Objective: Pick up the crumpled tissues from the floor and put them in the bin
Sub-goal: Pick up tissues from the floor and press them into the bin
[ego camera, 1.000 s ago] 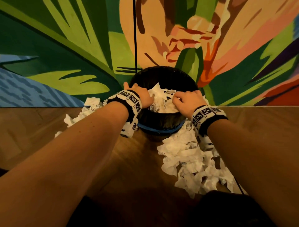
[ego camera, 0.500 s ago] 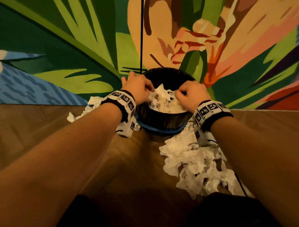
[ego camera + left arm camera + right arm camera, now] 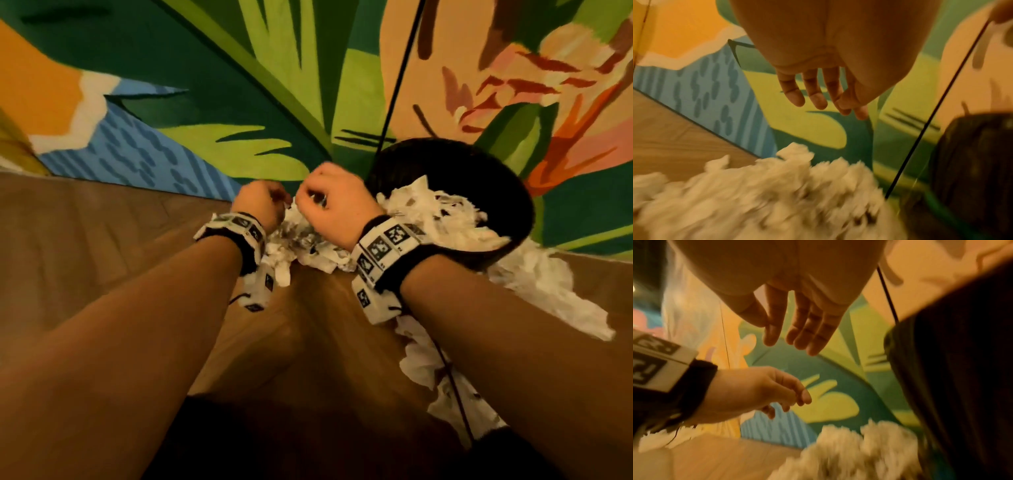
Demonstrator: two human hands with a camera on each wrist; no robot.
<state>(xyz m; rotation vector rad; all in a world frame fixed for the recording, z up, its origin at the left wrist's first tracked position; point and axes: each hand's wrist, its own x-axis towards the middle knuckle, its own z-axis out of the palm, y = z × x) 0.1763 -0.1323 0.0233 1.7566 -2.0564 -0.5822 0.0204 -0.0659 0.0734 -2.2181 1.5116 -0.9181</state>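
Left hand [image 3: 260, 202] hovers above the crumpled tissues [image 3: 301, 240] heaped on the wooden floor [image 3: 102, 240], fingers [image 3: 797, 95] loosely extended, holding nothing. Right hand [image 3: 337, 202] sits just beside it over the same heap, fingers [image 3: 813, 331] relaxed and apart, also bare. Further right, the dark bin [image 3: 496, 192] against the painted wall [image 3: 274, 85] brims with tissues; more lie scattered beneath it.
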